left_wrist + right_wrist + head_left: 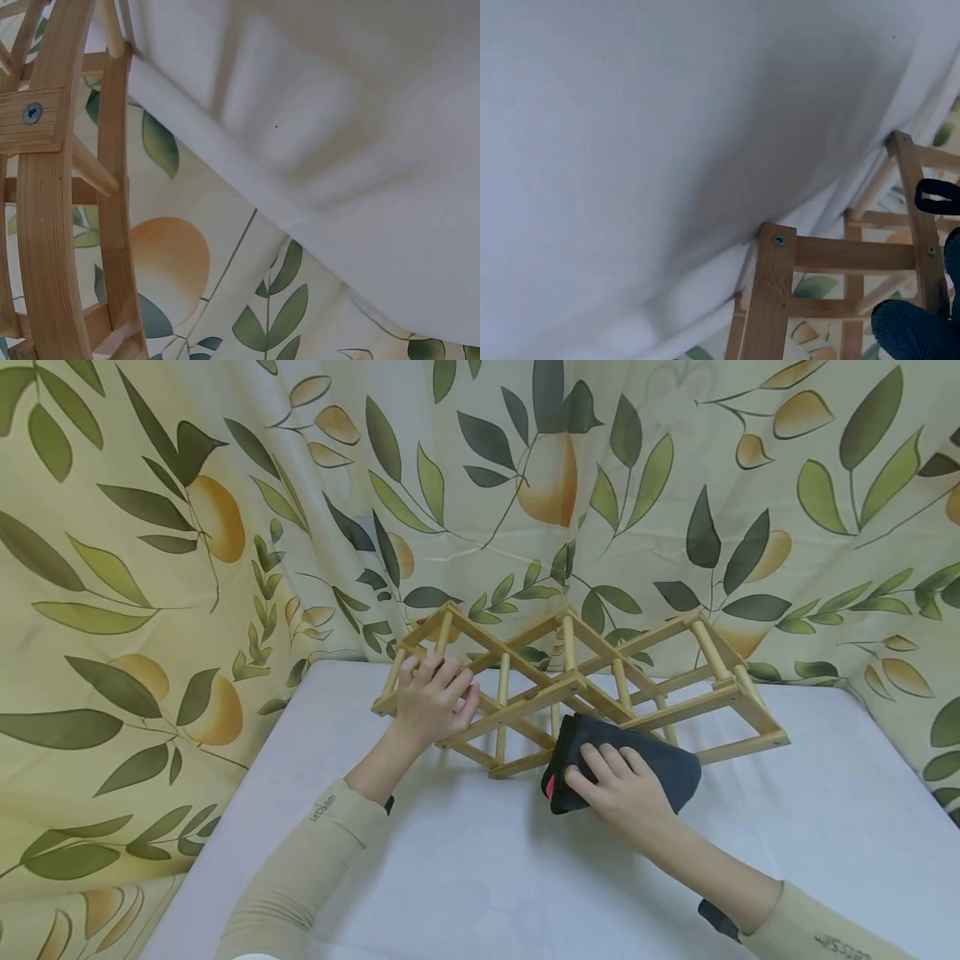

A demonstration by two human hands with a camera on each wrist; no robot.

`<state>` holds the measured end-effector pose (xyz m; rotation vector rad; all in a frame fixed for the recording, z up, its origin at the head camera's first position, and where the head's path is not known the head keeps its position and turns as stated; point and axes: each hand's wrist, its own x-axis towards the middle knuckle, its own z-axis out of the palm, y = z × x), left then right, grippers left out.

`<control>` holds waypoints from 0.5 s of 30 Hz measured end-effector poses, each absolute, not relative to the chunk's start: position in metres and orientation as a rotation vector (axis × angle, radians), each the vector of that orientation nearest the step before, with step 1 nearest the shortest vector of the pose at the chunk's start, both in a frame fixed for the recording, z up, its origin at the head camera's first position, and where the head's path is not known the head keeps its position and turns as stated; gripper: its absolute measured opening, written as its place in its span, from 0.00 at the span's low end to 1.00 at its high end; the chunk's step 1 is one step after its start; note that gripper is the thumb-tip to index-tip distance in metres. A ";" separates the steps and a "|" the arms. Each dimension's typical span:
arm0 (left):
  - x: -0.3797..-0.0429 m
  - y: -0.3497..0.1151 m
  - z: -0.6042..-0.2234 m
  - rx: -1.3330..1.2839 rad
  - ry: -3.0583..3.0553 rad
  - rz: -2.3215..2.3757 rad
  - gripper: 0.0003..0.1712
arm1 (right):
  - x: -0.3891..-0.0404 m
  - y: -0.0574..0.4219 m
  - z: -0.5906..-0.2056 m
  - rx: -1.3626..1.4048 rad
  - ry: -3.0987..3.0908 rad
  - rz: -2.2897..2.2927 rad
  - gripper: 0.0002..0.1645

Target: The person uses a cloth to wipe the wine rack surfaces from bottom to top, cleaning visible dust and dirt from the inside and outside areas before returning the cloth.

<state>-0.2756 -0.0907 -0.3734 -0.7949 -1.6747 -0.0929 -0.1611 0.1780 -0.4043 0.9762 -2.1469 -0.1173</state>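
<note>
A folding wooden lattice rack (501,718), made of crossed slats and round dowels, stands across the back of the table. My left hand (435,697) grips its left section, fingers over the upper slats. In front of the rack's middle, my right hand (622,781) holds a dark navy cloth item (675,768), with a black edge and a bit of pink at its left end. That item overlaps the rack's lower slats in the head view. The right wrist view catches its fuzzy blue cloth (911,330) and a black loop (936,196) beside the slats.
White cloth covers the table (480,885). A curtain (465,552) printed with leaves and fruit hangs close behind the rack and along the left side. Past the table's far edge, the left wrist view has more of this curtain (225,277).
</note>
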 end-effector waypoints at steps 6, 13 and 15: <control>-0.275 -0.090 -0.373 -0.791 -1.676 -0.101 0.09 | -0.173 0.173 -0.408 1.019 -2.178 -0.233 0.28; -0.275 -0.090 -0.372 -0.794 -1.667 -0.128 0.10 | -0.179 0.170 -0.409 0.964 -2.240 -0.274 0.33; -0.275 -0.090 -0.370 -0.801 -1.654 -0.140 0.10 | -0.180 0.169 -0.410 0.943 -2.256 -0.298 0.34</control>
